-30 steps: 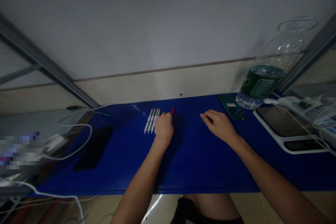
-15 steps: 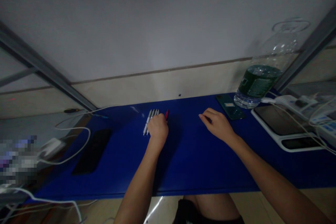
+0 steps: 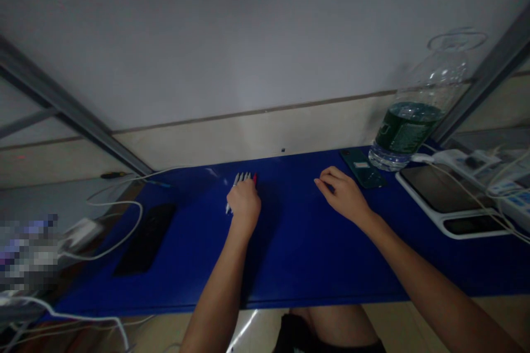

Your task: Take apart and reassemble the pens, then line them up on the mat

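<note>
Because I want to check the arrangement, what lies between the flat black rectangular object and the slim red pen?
The head view shows the blue tabletop, then slim white pens with grey ends, partly covered by the left hand.

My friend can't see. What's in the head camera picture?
A person's left hand partly covers white pens and a red pen on a blue table. The right hand, loosely curled, is near a green phone with a large bottle beside it.

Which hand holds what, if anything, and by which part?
Left hand covers most of the red pen; any hold is hidden. Right hand holds nothing visible.
</note>
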`<state>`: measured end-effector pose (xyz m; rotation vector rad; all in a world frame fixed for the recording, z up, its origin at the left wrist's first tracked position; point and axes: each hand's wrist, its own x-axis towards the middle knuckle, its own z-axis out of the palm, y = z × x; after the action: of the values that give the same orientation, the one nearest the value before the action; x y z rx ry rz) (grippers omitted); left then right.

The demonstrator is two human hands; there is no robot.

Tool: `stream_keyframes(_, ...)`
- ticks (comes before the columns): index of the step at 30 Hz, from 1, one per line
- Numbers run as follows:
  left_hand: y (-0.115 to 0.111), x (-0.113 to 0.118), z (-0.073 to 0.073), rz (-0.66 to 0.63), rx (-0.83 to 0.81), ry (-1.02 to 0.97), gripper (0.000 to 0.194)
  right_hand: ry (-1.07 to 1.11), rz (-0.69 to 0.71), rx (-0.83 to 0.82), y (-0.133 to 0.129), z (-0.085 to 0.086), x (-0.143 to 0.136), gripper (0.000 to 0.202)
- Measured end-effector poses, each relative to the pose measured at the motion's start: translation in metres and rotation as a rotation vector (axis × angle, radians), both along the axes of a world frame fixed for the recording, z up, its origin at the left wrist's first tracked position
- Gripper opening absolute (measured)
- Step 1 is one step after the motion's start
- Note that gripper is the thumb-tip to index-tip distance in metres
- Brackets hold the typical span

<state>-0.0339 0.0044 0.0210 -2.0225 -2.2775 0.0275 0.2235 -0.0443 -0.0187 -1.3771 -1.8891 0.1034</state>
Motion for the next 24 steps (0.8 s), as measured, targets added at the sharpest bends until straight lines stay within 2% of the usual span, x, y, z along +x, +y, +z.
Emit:
stream_keyframes(8, 0.0, -0.002, 0.006, 0.038, -0.015, -0.013, 0.026, 0.007, 0.012, -0.023, 0.0, -0.001, 0.001, 0.031)
stream_keyframes(18, -0.001, -0.004, 0.007, 0.057, -0.028, -0.037, 0.027, 0.005, 0.018, -0.022, 0.0, -0.002, 0.001, 0.031)
stream_keyframes(24, -0.003, -0.002, 0.011, 0.076, 0.036, -0.033, 0.03, -0.002, 0.022, -0.029, 0.001, -0.002, 0.001, 0.03)
